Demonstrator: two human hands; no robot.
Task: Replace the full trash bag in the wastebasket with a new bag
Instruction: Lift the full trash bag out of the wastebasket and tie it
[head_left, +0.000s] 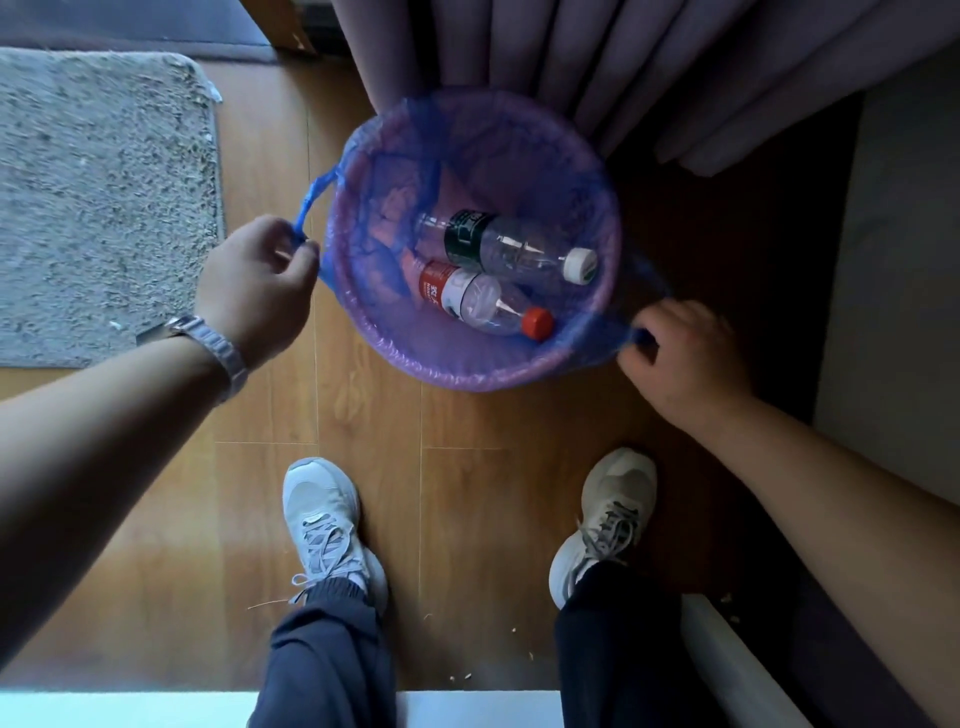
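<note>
Wood floor | wastebasket mouth-up | left hand, right hand pinch bag

Blue trash bag, pink wastebasket, grey rug

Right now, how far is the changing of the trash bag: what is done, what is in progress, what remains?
Done: nothing visible yet; the blue bag still lines the wastebasket, with a green-label bottle and a red-cap bottle inside. In hand: the left hand pinches one bag handle, the right hand grips the other. Left: lift the bag out, then fit a new bag; none is in view.
</note>
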